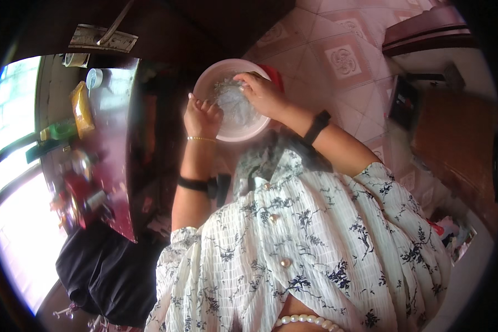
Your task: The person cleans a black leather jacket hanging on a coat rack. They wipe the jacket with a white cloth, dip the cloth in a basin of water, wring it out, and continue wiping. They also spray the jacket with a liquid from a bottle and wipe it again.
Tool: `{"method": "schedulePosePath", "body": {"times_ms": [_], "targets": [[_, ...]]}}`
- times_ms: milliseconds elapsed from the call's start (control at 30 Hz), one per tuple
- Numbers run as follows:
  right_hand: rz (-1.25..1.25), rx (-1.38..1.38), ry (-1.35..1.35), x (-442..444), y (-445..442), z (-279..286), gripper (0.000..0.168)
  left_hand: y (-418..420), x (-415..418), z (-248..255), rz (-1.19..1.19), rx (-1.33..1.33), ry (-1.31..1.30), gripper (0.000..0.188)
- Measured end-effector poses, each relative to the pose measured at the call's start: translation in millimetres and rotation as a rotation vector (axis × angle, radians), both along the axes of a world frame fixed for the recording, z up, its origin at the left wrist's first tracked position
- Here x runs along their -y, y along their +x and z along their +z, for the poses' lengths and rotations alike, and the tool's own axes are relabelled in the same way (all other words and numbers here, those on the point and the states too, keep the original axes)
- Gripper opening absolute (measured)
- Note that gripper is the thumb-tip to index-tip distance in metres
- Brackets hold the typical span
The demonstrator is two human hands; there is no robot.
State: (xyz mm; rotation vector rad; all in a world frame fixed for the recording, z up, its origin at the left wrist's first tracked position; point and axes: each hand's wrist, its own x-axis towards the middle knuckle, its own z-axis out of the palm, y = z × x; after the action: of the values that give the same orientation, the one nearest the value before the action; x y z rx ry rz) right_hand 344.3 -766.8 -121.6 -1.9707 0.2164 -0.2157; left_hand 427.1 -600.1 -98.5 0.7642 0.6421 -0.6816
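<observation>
A round pink plastic basin (232,63) sits in front of me, holding what looks like cloudy water and a pale, crumpled material (234,103) that may be cloth. My left hand (202,116) is at the basin's left rim, fingers curled over the edge; the grip is partly hidden. Over the right side of the basin reaches my right hand (259,93), its fingers bent above the pale material. Whether those fingers hold anything is unclear. A red object (274,76) shows behind the basin's right rim.
At left stands a dark red shelf or table (116,166) with a yellow packet (81,108), a green bottle (62,130) and blurred items. Black cloth (108,274) hangs below it. Patterned floor tiles (342,60) extend to the right, near a brown piece of furniture (452,145).
</observation>
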Motion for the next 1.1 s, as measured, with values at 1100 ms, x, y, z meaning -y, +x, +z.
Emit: {"method": "schedulePosePath", "body": {"times_ms": [1100], "targets": [[-0.027,-0.008,0.106,12,38,35,0.052,-19,24,-74,-0.382,0.08,0.137,0.068]]}}
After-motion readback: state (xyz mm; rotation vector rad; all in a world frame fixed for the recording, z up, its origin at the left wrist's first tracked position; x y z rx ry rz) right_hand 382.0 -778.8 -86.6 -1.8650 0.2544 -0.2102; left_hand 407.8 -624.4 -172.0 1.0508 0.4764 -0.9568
